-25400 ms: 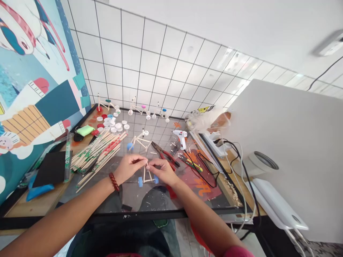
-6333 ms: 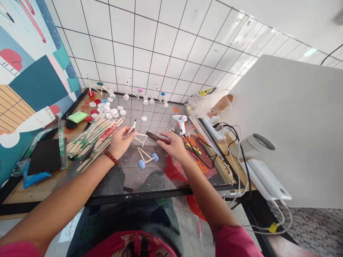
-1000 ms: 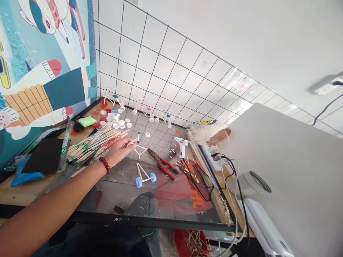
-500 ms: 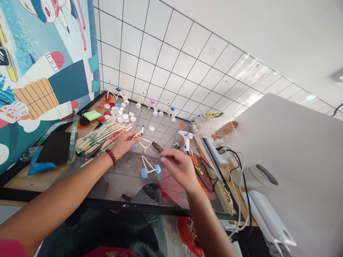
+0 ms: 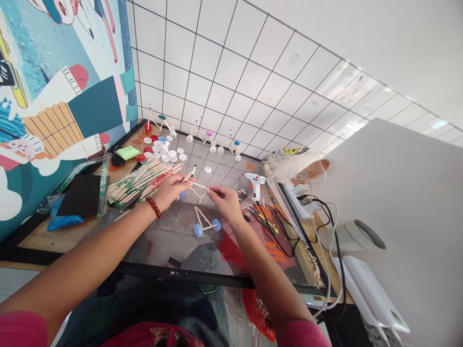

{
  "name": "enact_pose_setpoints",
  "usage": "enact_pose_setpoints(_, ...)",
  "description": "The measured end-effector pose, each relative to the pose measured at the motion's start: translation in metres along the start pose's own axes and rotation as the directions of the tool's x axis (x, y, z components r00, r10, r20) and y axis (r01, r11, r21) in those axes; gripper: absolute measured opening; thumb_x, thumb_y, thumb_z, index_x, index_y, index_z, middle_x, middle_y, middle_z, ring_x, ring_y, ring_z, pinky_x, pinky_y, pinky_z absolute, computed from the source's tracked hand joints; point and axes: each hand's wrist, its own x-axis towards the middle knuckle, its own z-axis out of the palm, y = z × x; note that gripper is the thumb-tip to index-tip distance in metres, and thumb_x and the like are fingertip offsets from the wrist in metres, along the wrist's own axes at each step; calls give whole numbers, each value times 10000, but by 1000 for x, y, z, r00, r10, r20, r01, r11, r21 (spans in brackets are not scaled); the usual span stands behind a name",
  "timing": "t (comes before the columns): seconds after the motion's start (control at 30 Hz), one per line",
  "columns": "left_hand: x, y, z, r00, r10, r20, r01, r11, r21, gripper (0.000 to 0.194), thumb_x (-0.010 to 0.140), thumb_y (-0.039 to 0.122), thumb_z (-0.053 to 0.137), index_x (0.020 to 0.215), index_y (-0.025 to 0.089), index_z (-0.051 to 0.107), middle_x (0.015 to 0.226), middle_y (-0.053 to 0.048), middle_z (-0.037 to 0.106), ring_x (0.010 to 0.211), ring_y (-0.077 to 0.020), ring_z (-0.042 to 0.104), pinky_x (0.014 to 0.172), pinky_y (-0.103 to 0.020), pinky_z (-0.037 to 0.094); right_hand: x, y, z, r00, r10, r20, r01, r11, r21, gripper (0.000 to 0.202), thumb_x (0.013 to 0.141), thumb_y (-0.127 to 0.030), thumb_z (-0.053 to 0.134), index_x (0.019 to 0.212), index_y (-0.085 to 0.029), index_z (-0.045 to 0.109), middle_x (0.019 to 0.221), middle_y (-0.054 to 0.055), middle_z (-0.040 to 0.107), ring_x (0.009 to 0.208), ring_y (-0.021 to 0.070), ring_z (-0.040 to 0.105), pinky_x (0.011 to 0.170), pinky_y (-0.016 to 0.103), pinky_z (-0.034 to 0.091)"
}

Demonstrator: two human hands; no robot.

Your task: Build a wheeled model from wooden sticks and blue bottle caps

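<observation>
On the glossy, reflective tabletop [image 5: 162,246], the left hand [image 5: 174,190] pinches a pale wooden-stick frame [image 5: 200,186] near its black-tipped stick; the right hand's [image 5: 224,201] fingertips close on its other end. A triangular stick frame with blue round wheels [image 5: 205,218] sits nearer the person. Leftward, wooden sticks in green- and red-printed wrappers [image 5: 142,185] lie near white and red plastic caps [image 5: 172,155]; rightward is a white glue gun [image 5: 255,181]. Wrapper print is too small to read.
</observation>
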Motion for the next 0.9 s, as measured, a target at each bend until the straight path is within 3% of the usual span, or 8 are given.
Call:
enact_pose_setpoints(0.4,0,-1,1,999,-36,3,36,999,-14,468,658,600,768,867,181,766,953,-75,742,903,-235,620,742,-322,466,-4,7,6,999,-4,-39,4,1000,5,303,769,-446,711,889,-185,808,811,45,783,700,175,647,663,286,517)
enact_pose_setpoints(0.57,-2,1,2,999,-35,28,34,998,44,471,691,579,731,930,173,751,861,-49,713,799,-207,603,671,-302,449,-4,7,6,999,11,-47,-10,999,40,314,750,-440,725,911,-181,800,790,40,770,683,164,631,634,272,505)
enact_pose_setpoints(0.9,-2,0,2,987,109,121,-131,974,186,416,774,566,652,908,179,726,976,-71,708,938,-246,623,849,-345,484,-5,13,4,998,43,-44,-40,996,82,349,721,-409,747,982,-180,771,807,37,769,697,161,655,697,287,538)
